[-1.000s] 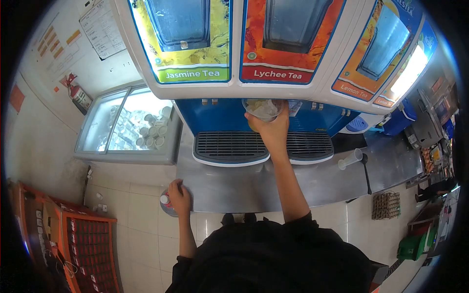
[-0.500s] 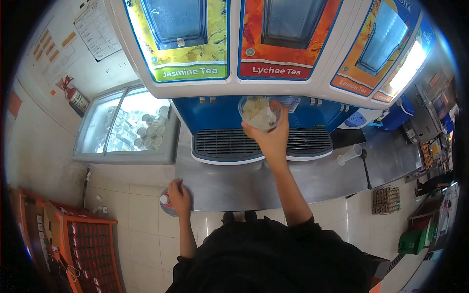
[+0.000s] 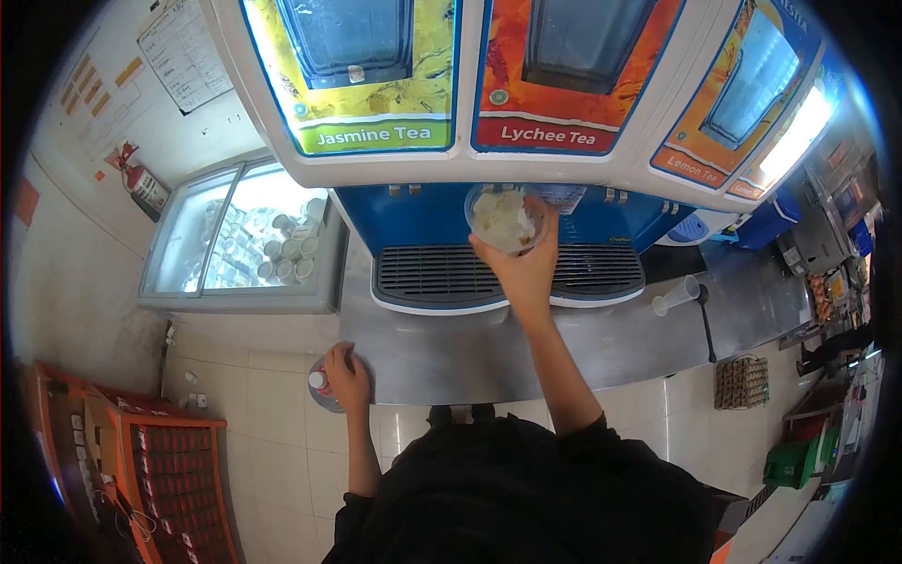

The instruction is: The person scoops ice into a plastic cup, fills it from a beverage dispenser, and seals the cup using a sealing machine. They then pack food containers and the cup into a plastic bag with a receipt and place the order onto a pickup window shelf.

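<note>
While the right hand (image 3: 524,274) curls around the clear round plastic cup (image 3: 501,218) in front of the blue panel (image 3: 399,224), the left hand (image 3: 349,379), its grip unclear, lies well apart, near a white-capped bottle (image 3: 317,380).

Metal surface (image 3: 451,352), grey, dull sheen, pale reflections. Drinks dispenser (image 3: 437,169) along the rear; slotted dark drip trays (image 3: 442,277), white-rimmed, at its foot. Right of the trays: clear plastic cylinder (image 3: 675,297), on its side, wider end towards the rear right. Long-handled dark utensil (image 3: 707,329) just beside it, rounded head by the cylinder, handle towards the front edge; contact between the two unclear. Flat black area (image 3: 675,260) behind the cylinder, material unclear. Blue container (image 3: 769,223) farther right, rear.
</note>
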`<state>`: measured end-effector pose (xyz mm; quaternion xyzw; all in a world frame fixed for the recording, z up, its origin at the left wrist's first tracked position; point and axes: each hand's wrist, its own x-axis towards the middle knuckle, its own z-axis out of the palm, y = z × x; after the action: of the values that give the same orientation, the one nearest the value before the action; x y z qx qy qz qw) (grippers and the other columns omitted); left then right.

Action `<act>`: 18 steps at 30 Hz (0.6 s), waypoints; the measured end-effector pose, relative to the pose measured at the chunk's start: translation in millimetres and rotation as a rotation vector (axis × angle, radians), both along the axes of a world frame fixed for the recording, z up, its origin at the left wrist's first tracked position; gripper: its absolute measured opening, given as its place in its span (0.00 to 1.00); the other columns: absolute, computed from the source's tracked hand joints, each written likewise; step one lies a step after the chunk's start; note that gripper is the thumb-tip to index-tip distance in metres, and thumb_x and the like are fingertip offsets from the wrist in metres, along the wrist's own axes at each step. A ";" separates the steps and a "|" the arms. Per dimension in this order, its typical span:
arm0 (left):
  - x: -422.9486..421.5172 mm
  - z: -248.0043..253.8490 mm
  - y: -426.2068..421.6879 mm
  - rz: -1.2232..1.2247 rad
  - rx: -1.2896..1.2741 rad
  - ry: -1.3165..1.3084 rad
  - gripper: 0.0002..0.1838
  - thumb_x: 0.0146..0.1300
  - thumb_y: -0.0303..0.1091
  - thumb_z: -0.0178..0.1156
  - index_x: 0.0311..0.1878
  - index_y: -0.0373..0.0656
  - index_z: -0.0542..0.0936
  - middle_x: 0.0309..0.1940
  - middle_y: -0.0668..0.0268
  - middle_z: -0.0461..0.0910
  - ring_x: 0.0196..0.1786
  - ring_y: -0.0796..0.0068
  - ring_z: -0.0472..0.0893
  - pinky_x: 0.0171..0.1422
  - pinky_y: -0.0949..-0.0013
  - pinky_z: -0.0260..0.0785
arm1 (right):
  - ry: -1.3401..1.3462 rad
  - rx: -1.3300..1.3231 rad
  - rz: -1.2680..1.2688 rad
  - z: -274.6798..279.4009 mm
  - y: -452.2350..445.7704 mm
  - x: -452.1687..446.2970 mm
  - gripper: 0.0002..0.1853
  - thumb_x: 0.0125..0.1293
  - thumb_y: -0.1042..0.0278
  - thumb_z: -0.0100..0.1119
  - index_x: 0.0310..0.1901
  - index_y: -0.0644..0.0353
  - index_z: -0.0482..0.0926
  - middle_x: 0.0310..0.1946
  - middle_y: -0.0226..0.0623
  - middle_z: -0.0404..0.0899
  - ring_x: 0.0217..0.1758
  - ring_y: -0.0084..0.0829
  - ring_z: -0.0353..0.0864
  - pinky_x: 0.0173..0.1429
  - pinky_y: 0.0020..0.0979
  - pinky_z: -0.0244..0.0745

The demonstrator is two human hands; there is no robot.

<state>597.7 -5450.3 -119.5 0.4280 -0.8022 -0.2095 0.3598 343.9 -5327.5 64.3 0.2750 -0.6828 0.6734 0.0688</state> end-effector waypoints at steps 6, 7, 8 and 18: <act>-0.9 1.6 1.1 0.011 0.025 0.013 0.09 0.54 0.23 0.50 0.40 0.37 0.74 0.41 0.57 0.73 0.48 0.58 0.71 0.56 0.62 0.62 | 0.034 0.051 -0.058 19.1 -18.3 -16.1 0.44 0.36 0.67 0.76 0.55 0.69 0.59 0.50 0.52 0.67 0.56 0.45 0.68 0.61 0.38 0.63; -1.1 2.2 0.1 0.016 0.024 0.013 0.09 0.54 0.23 0.50 0.40 0.37 0.74 0.41 0.57 0.73 0.48 0.58 0.71 0.56 0.62 0.62 | 0.041 0.045 -0.054 19.3 -19.2 -17.3 0.45 0.36 0.66 0.76 0.55 0.70 0.59 0.51 0.52 0.67 0.56 0.45 0.68 0.61 0.38 0.62; -1.0 2.1 0.6 0.017 0.020 0.009 0.09 0.54 0.23 0.50 0.39 0.37 0.74 0.41 0.57 0.73 0.48 0.58 0.71 0.56 0.62 0.62 | 0.040 0.047 -0.051 17.7 -19.4 -18.5 0.45 0.36 0.66 0.76 0.55 0.70 0.59 0.51 0.52 0.67 0.56 0.45 0.68 0.61 0.38 0.62; -1.0 5.1 3.6 0.017 0.037 0.035 0.10 0.53 0.23 0.51 0.40 0.39 0.74 0.42 0.58 0.74 0.49 0.57 0.71 0.55 0.61 0.61 | 0.037 0.052 -0.032 19.6 -15.9 -20.7 0.44 0.35 0.66 0.77 0.54 0.68 0.60 0.50 0.51 0.68 0.55 0.44 0.69 0.60 0.37 0.64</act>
<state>596.7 -5446.7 -114.4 0.4378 -0.7881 -0.2288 0.3673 323.3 -5343.5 83.9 0.2783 -0.7030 0.6489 0.0849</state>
